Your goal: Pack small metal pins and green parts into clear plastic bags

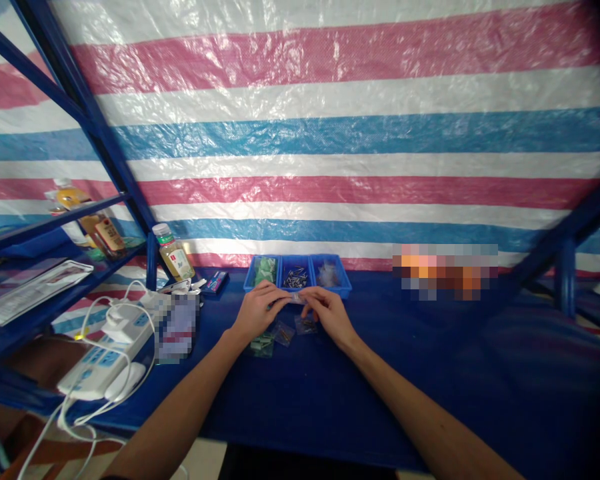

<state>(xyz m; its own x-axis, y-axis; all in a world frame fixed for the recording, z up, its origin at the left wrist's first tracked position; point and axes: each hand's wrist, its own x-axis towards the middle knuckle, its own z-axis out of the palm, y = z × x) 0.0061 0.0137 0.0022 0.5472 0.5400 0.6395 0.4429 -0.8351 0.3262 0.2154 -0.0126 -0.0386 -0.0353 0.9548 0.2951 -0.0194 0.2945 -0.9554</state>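
Note:
Between them, my left hand (264,308) and my right hand (329,313) pinch a small clear plastic bag (295,298) by its two sides, just in front of a blue three-compartment tray (347,291). Green packets (266,269) fill the tray's left compartment, small metal screws (295,277) the middle one, and clear little bags (329,275) the right one. Below my hands on the blue table (310,407) lie small clear bags (283,333) with screw-like pieces inside, and a bag of green pieces (263,344). What the held bag contains is too small to tell.
At left, a white power strip (113,353) with tangled cables lies near a blurred-out item (177,329). A drink bottle (174,253) and a small dark blue box (215,283) stand behind. Blue metal posts (153,260) frame the table; a striped plastic sheet (330,147) hangs at the back.

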